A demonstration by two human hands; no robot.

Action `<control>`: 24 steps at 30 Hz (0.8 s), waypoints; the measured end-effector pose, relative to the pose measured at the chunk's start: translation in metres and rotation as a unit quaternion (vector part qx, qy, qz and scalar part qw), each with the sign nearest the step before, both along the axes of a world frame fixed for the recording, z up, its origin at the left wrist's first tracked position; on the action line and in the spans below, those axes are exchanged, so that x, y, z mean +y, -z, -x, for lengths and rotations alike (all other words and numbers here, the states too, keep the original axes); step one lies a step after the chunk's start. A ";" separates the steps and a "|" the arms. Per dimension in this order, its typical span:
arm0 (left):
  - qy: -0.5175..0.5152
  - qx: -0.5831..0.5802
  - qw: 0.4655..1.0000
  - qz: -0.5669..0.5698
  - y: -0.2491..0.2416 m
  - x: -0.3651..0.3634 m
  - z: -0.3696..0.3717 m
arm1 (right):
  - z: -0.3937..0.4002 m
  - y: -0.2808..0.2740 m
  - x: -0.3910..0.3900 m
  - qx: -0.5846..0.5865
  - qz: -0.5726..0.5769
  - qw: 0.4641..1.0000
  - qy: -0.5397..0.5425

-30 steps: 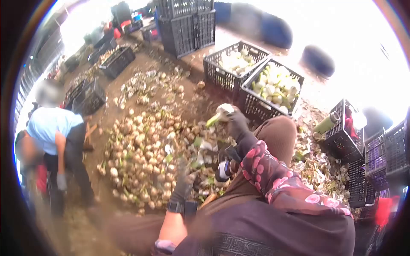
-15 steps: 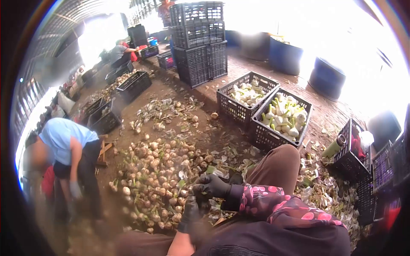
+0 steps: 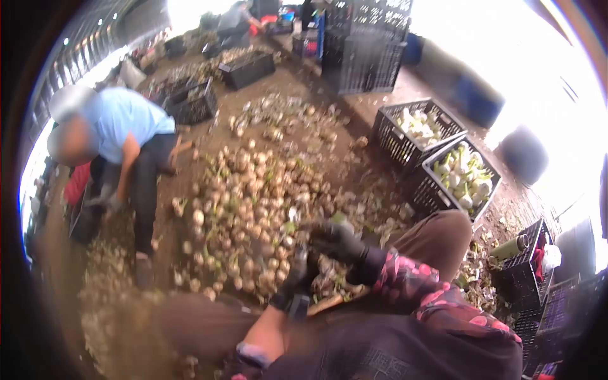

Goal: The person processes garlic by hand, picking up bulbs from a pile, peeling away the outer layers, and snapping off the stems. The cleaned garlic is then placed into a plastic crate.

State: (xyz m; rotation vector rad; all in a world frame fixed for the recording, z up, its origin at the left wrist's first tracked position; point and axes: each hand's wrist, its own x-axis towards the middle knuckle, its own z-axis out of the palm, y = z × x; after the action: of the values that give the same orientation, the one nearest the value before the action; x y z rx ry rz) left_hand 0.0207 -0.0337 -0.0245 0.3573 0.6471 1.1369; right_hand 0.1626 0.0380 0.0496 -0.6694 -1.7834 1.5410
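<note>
While the left hand [image 3: 297,271] and right hand [image 3: 339,243] are being held beside garlic bulbs [image 3: 253,190] heaped on the ground [image 3: 212,134], their grip cannot be told. Light, firm handling is being suggested, best grasped round the middle.

Your single camera sits on your head and looks forward and steeply down, over your lap, at your own hands. Your right hand [image 3: 335,242] and left hand [image 3: 303,271] come a little below the middle of the view, close to the lens. Behind the right hand, your sleeve [image 3: 415,275] is nearer and looms large toward the lower right. Past both hands the view runs across the heap of bulbs [image 3: 253,190] to the stacked crates [image 3: 364,60], well away at the top edge. Left of the hands it reaches the person in blue [image 3: 130,123]. The lens is wide, its dark round border cutting the corners.
</note>
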 end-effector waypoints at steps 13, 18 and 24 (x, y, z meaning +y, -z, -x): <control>0.032 -0.023 0.970 -0.239 -0.003 -0.002 0.013 | 0.003 0.036 0.033 -0.093 0.174 0.967 0.160; 0.115 -0.106 0.986 -0.059 -0.040 -0.007 0.011 | 0.010 0.022 0.010 -0.033 0.086 0.990 -0.104; 0.159 -0.300 0.924 -0.177 -0.055 -0.015 0.017 | 0.032 0.018 -0.002 -0.179 -0.065 0.979 0.079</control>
State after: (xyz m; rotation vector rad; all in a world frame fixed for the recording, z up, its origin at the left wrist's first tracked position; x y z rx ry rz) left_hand 0.0039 -0.0485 0.0307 0.3773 -0.1609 0.9730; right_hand 0.1304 0.0356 0.0320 -1.0475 -2.0151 1.2428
